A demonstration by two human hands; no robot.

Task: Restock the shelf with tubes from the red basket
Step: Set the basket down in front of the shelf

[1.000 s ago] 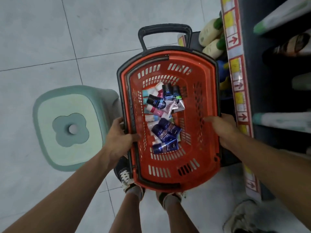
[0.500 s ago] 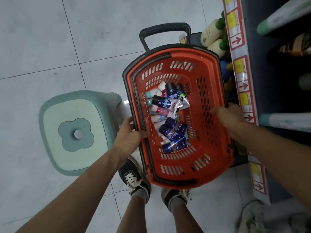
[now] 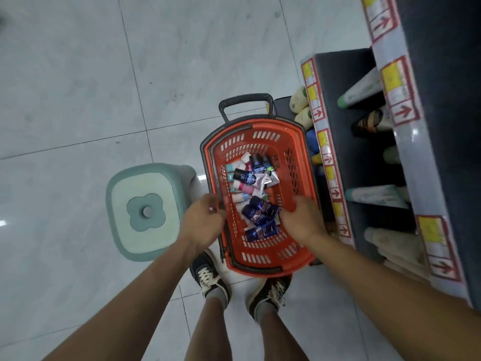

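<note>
The red basket (image 3: 261, 125) stands on the floor by my feet, close against the shelf (image 3: 362, 162). Several tubes lie inside it: dark blue ones (image 3: 261, 231) near me, and pink, white and black ones (image 3: 249, 176) farther back. My left hand (image 3: 204, 222) is closed over the basket's left rim. My right hand (image 3: 300, 218) hovers inside the basket on its right side with its fingers curled and apart. The fingertips are just beside the dark blue tubes, and I see nothing held in that hand.
A pale green plastic stool (image 3: 145, 210) stands to the left of the basket. The shelf edge with price labels (image 3: 328, 162) runs along the right, with bottles and tubes lying on the tiers. The basket's black pull handle (image 3: 244, 99) points away from me. My shoes (image 3: 211, 278) are just below the basket.
The basket has sunk to the floor and farther from my head. My right hand has left the right rim and moved in over the tubes. My left hand stays on the left rim.
</note>
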